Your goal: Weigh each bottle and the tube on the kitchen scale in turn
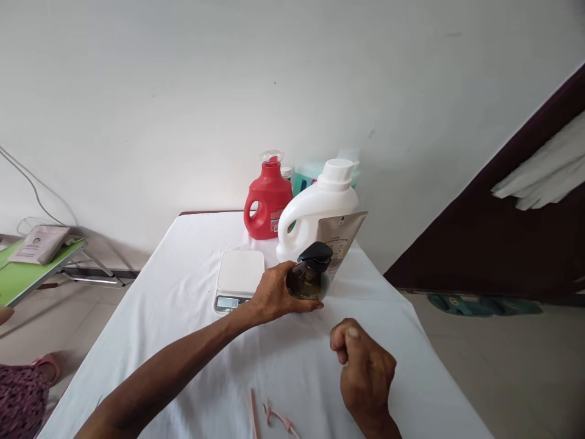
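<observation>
My left hand [274, 292] is wrapped round a dark pump bottle [308, 283] with a black pump head, upright over the white cloth. My right hand [365, 372] is closed, fingers curled in and thumb on top, to the right of the bottle and apart from it. Whatever that hand may hold is hidden. Just left of the bottle is a white digital scale [241, 272] with a lit display and nothing on its plate. Behind the bottle stand a beige pouch [342, 235] and a white jug [315, 207] with a handle.
A red jug [269, 207] and a green-blue container [304, 177] stand by the wall. Pink strips [255, 414] lie on the white tablecloth [192, 366] near me. At left, a green table [46, 274] carries a package; part of another person's patterned clothing [22, 396] shows.
</observation>
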Available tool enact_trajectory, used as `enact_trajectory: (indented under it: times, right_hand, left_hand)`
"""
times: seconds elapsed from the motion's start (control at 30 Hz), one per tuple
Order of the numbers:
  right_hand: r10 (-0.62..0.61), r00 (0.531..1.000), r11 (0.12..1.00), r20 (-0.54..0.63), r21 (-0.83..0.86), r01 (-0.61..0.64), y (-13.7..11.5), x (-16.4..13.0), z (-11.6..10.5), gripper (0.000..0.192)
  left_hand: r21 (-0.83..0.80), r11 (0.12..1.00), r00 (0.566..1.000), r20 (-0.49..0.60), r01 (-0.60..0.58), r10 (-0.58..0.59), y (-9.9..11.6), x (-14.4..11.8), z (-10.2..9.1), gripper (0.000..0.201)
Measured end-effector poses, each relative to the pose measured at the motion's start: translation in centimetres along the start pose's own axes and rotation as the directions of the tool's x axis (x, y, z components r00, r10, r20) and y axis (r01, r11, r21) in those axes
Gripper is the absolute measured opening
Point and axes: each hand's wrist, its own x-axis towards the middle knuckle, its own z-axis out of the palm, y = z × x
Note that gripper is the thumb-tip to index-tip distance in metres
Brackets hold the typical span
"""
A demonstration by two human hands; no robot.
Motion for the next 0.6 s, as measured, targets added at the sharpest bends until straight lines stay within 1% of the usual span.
enact_trajectory:
  times: [0.07, 0.1, 0.17, 0.23, 0.33, 0.4, 0.43, 0.47, 0.53, 0.57, 0.6]
  right_hand:
    - [-0.037, 0.988, 0.999, 0.152, 0.032, 0.032, 0.1, -1.4, 0.4, 0.045]
    - [-0.048, 0.971, 0.998, 0.234, 0.048, 0.038, 0.2, -1.9, 0.7, 0.045]
    - [-0.073, 0.923, 0.997, 0.377, 0.064, 0.053, 0.5, -2.3, 1.5, 0.043]
    - [-0.104, 0.883, 0.994, 0.457, 0.034, 0.1, 0.8, -2.1, 2.4, 0.042]
    - [-0.204, 0.852, 0.966, 0.482, -0.041, 0.255, 1.2, -1.5, 4.0, 0.036]
    - [-0.282, 0.832, 0.932, 0.478, -0.068, 0.355, 1.5, -1.2, 5.1, 0.033]
    - [-0.306, 0.824, 0.919, 0.476, -0.077, 0.386, 1.7, -1.1, 5.5, 0.033]
    - [-0.319, 0.822, 0.91, 0.472, -0.089, 0.405, 1.8, -1.0, 5.9, 0.033]
    - [-0.317, 0.832, 0.907, 0.455, -0.111, 0.406, 2.0, -0.9, 6.5, 0.035]
    - [-0.303, 0.84, 0.913, 0.45, -0.116, 0.391, 2.0, -0.9, 6.6, 0.036]
    - [-0.285, 0.846, 0.922, 0.451, -0.114, 0.371, 2.0, -0.8, 6.6, 0.036]
  left_hand:
    - [0.003, 1.0, 1.0, -0.004, -0.001, 0.001, -0.5, 0.3, 0.4, 0.057]
    - [0.004, 1.0, 1.0, -0.006, 0.0, 0.001, -0.7, 0.4, 0.5, 0.058]
    - [0.016, 1.0, 1.0, -0.013, 0.007, -0.007, -0.9, 0.5, 0.9, 0.059]
    - [0.027, 1.0, 1.0, -0.018, 0.014, -0.013, -0.9, 0.5, 1.2, 0.061]
    - [0.026, 1.0, 1.0, -0.002, 0.017, -0.017, -1.0, 0.4, 1.6, 0.067]
    - [0.022, 1.0, 1.0, 0.022, 0.016, -0.017, -1.0, 0.3, 1.5, 0.075]
    - [0.016, 1.0, 0.999, 0.038, 0.009, -0.01, -1.0, 0.1, 1.3, 0.081]
    - [0.004, 1.0, 0.998, 0.055, -0.006, 0.005, -1.1, 0.0, 1.0, 0.088]
    - [-0.032, 0.998, 0.996, 0.076, -0.048, 0.05, -1.1, -0.3, -0.3, 0.096]
    - [-0.056, 0.996, 0.995, 0.068, -0.063, 0.067, -1.1, -0.4, -1.2, 0.094]
    - [-0.087, 0.994, 0.996, 0.042, -0.071, 0.075, -1.1, -0.4, -2.3, 0.088]
